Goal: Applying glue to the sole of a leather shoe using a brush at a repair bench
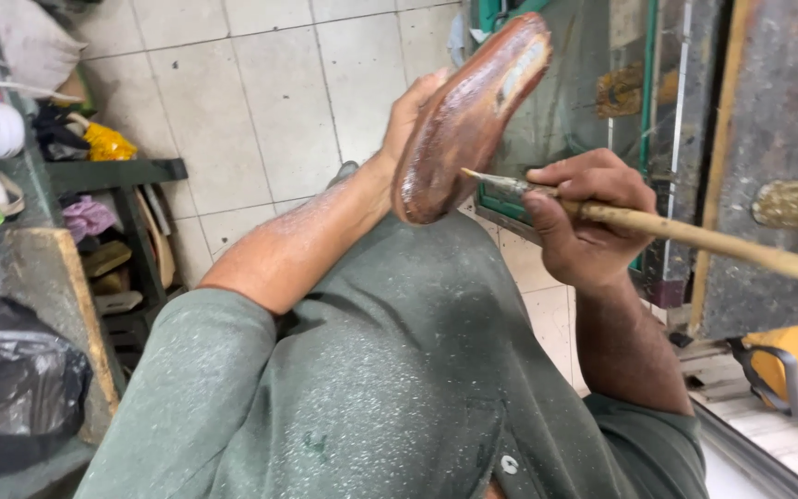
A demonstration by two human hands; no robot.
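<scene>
The brown shoe sole (468, 111) looks wet and glossy, its coating streaked and shining. The brush (695, 238) has a pale, matt wooden handle and a dull metal ferrule. The green shirt (399, 370) is matt woven cloth, speckled with pale dust. The floor tiles (260, 102) are smooth, off-white ceramic, faintly scuffed.

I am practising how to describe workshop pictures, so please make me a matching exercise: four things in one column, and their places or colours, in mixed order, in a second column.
Things:
1. brown shoe sole
2. brush
3. black plastic bag
4. yellow cloth

Places and states:
a. lies at the lower left edge
b. held in the right hand, bristles touching the glossy piece
c. on the dark shelf at upper left
d. held up by the left hand, wet and shiny

Pairs: 1-d, 2-b, 3-a, 4-c
</scene>
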